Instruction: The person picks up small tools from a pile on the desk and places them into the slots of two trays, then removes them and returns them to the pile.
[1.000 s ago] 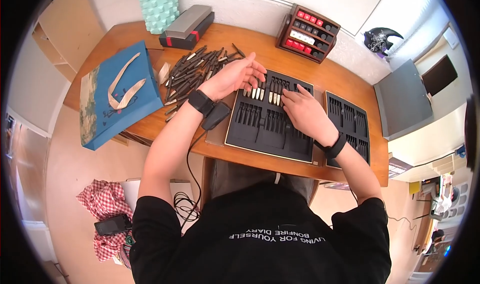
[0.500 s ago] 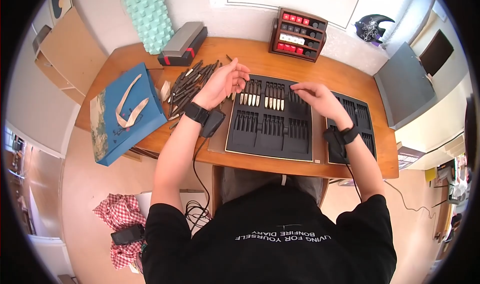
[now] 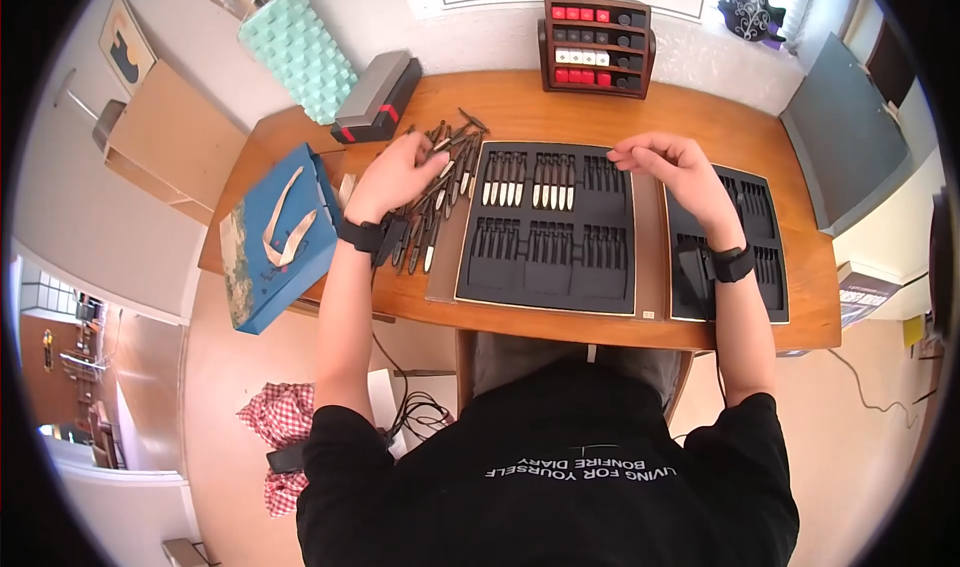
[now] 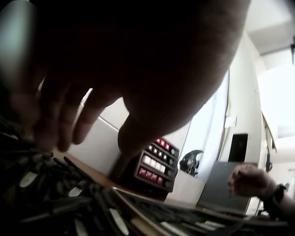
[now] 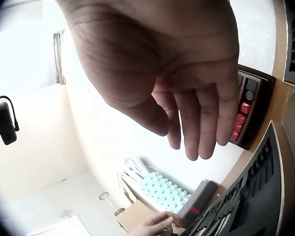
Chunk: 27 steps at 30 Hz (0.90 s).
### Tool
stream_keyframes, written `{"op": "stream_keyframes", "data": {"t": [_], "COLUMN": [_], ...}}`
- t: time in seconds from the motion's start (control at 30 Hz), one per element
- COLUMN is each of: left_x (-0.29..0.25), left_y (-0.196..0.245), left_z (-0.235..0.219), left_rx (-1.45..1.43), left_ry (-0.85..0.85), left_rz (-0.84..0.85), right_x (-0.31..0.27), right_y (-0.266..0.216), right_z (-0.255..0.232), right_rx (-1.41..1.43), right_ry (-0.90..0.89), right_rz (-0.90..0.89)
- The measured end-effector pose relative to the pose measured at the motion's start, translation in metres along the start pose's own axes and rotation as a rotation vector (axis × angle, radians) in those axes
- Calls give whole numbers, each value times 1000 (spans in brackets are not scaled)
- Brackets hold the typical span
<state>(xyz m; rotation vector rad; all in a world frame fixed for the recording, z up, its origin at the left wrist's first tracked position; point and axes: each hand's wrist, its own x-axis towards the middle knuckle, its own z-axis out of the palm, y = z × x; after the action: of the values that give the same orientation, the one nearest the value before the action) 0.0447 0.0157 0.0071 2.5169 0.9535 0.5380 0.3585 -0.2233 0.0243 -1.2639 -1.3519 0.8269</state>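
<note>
A heap of dark pens with pale parts (image 3: 436, 203) lies on the desk left of a black slotted tray (image 3: 548, 297). Over the heap is the left hand (image 3: 396, 175), fingers loosely bent; in the left wrist view that hand (image 4: 83, 98) points down at the pens (image 4: 64, 196), with nothing seen in its grip. Two groups of pale-ended pens, one on the left (image 3: 503, 179) and one in the middle (image 3: 554, 182), fill slots in the tray's upper row. The right hand (image 3: 680, 172) hovers at the tray's upper right; its fingers look relaxed and empty in the right wrist view (image 5: 182, 93).
A second slotted tray (image 3: 690, 302) sits at the right. Behind are a wooden rack of red, black and white pieces (image 3: 597, 47) and a grey box (image 3: 378, 97). A blue bag (image 3: 280, 247) stands at the desk's left edge, beside a turquoise studded object (image 3: 298, 55).
The left hand has moved from the tray's upper left corner back over the heap. The right hand has lifted off the middle pens and shifted right. The head view has shifted.
</note>
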Motion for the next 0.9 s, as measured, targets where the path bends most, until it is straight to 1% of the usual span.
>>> {"op": "stream_keyframes", "data": {"t": [0.03,0.07,0.1,0.2,0.3,0.33,0.43,0.5,0.57,0.6,0.67,0.7,0.77,0.8,0.83,0.9], "left_x": [-6,-12,-18,-23,-18,-17,-6,0,10,12,14,14,13,13,12,11], "left_y": [2,5,15,15,7,8,-5,-13,-25,-26,-31,-28,-24,-33,-20,8], "left_z": [0,2,3,19,25,25,29,29,22,17,8,3,-9,-10,-17,-34], "left_rx": [291,329,413,465,507,525,516,527,371,374,325,327,183,162,162,-500], "left_ry": [-49,-95,-135,-85,-98,-93,-110,-135,-201,-201,-167,-168,-151,-87,-87,-395], "left_rz": [-5,-66,-66,-33,-37,-2,35,17,80,84,32,33,-6,123,122,-327], "right_x": [-2,-3,-5,-7,-8,-8,-8,-7,-9,-9,-8,-8,-8,-8,-8,-7], "right_y": [-2,-4,-5,-2,-1,0,2,4,2,1,4,5,5,5,6,8], "right_z": [0,0,-1,-6,-9,-10,-10,-11,-10,-9,-9,-9,-8,-8,-8,-7], "right_rx": [12,12,8,44,35,39,16,19,18,18,26,33,35,36,36,16], "right_ry": [9,10,12,42,73,77,95,92,96,96,92,86,82,78,78,72], "right_rz": [-4,-6,-9,-20,-19,-21,-9,-4,6,21,12,7,12,17,17,16]}}
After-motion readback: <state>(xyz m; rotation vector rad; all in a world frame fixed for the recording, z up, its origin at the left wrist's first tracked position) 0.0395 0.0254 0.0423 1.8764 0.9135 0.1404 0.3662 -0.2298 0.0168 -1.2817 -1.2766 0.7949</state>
